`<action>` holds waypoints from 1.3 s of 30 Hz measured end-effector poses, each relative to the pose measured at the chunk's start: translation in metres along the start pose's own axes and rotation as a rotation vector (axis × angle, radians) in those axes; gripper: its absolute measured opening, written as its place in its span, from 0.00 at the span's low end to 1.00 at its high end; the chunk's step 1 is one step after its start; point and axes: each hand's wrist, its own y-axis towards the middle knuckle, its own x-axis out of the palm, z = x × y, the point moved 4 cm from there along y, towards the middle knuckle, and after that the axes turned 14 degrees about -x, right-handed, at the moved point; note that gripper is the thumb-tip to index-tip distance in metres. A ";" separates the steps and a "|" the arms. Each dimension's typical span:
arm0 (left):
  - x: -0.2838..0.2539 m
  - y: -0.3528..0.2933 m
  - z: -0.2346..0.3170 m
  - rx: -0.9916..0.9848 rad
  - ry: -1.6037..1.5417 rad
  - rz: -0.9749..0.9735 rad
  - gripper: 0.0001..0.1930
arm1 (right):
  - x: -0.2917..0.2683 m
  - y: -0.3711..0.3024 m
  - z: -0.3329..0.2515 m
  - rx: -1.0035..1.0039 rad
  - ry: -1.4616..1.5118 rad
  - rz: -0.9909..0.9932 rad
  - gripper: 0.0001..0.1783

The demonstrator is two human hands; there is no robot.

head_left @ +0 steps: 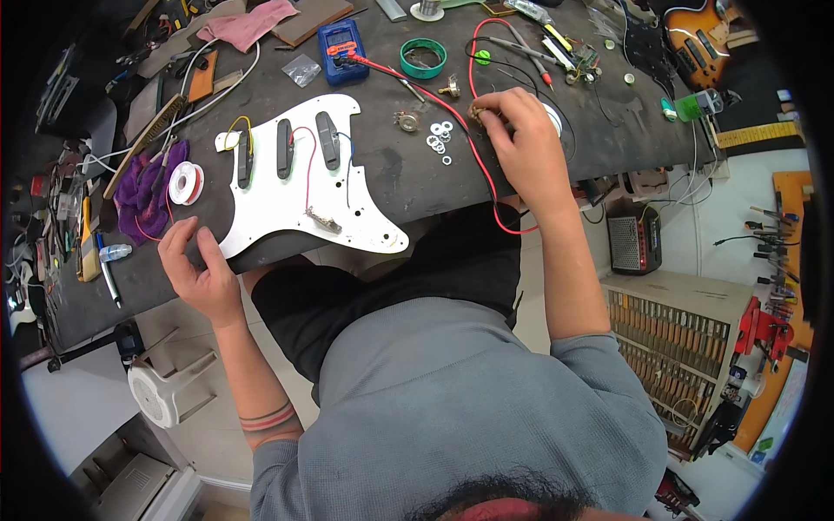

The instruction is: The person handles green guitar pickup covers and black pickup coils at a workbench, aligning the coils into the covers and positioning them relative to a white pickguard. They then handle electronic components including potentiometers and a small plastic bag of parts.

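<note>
A white guitar pickguard (287, 195) with three black pickups and thin coloured wires lies on the dark workbench (391, 174). My left hand (195, 269) rests at the bench's near edge by the pickguard's lower left corner, fingers curled, holding nothing that I can see. My right hand (521, 143) is on the bench to the right, fingertips pinched on a small brass potentiometer (477, 110). A red test lead (452, 113) runs from the blue multimeter (340, 50) under that hand. Several small washers (440, 139) and another potentiometer (408, 120) lie just left of it.
A solder spool (185, 183) and purple cloth (143, 195) sit left of the pickguard. A green tape ring (423, 58), pink rag (248, 24) and probes lie at the back. A sunburst guitar body (699, 39) is far right. A small amplifier (634, 243) and drawer cabinet (673, 334) stand below the bench.
</note>
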 end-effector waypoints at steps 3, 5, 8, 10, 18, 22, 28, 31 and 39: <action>0.003 -0.003 0.000 0.038 0.067 -0.001 0.13 | -0.008 0.003 -0.005 0.203 0.207 0.102 0.09; 0.003 -0.004 0.001 0.067 0.087 0.001 0.13 | -0.003 -0.004 -0.002 0.507 0.745 0.311 0.10; 0.003 -0.004 0.001 0.098 0.113 0.005 0.13 | 0.004 -0.009 -0.005 0.571 1.286 0.339 0.13; 0.003 -0.004 0.001 0.100 0.117 0.008 0.14 | 0.010 -0.012 -0.018 0.621 1.484 0.340 0.15; 0.003 -0.006 0.001 0.084 0.144 0.003 0.12 | 0.031 -0.016 -0.056 0.644 2.019 0.135 0.16; 0.004 -0.006 0.001 0.088 0.152 0.005 0.13 | 0.034 -0.020 -0.065 0.620 2.095 0.087 0.14; 0.003 -0.006 0.003 0.090 0.159 0.009 0.13 | 0.042 -0.030 -0.070 0.649 2.013 0.109 0.12; 0.002 -0.005 0.003 0.092 0.148 -0.001 0.13 | 0.041 -0.033 -0.069 0.628 1.950 0.148 0.12; 0.009 -0.012 0.043 0.090 -0.043 -0.050 0.16 | 0.044 -0.042 -0.074 0.619 1.827 0.145 0.07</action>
